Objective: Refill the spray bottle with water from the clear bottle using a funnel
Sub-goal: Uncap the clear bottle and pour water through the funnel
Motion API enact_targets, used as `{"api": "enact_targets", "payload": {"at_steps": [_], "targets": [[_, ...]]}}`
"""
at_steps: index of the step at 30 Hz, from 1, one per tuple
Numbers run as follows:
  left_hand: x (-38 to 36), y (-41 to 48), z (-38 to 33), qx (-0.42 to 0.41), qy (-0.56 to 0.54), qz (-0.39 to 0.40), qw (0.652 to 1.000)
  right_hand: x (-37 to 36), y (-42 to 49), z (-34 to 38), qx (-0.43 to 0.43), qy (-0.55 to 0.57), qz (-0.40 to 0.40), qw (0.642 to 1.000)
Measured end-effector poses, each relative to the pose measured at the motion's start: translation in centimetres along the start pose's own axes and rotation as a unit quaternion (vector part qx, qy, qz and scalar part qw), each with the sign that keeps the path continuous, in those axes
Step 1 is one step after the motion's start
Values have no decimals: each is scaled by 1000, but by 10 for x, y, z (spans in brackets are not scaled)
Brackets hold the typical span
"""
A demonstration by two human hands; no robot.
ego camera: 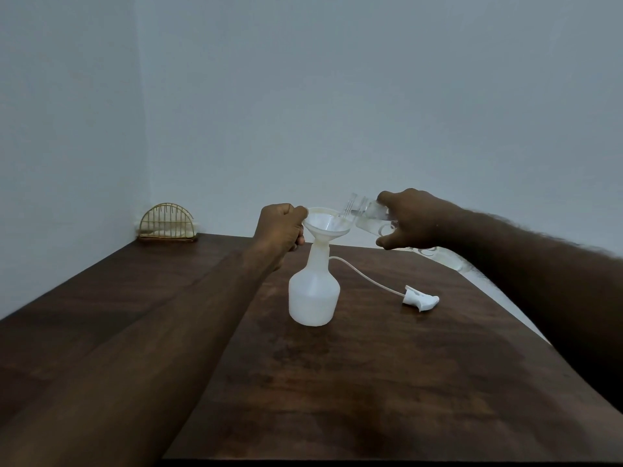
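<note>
**Funnel seated, clear bottle tipped**

The spray bottle (313,298) is stood upright on the counter (371,382), with the funnel (325,224) seated in its neck. The funnel rim is held by the left grip (281,227), fingers curled. The clear bottle (365,214) is clasped, tilted, in the right grip (409,219), its mouth over the funnel. The spray head (421,299) is laid to the right.

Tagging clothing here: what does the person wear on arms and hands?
Nothing that shows. The left forearm and hairy right forearm are bare, no sleeves in frame; the left hand and right hand have no gloves, watch or rings in view.
</note>
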State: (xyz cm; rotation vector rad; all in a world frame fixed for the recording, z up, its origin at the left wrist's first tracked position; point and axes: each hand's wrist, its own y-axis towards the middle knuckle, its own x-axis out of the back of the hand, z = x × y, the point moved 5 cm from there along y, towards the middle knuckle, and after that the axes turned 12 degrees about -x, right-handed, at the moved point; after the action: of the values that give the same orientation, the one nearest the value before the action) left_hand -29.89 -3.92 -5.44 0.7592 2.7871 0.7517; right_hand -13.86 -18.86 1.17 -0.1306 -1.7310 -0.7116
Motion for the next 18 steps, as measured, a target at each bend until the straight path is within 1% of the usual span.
{"api": "enact_targets", "payload": {"at_steps": [18], "targets": [[3, 0, 4, 20, -11, -11, 1000, -4, 1, -1, 6, -12, 5, 1000]]}}
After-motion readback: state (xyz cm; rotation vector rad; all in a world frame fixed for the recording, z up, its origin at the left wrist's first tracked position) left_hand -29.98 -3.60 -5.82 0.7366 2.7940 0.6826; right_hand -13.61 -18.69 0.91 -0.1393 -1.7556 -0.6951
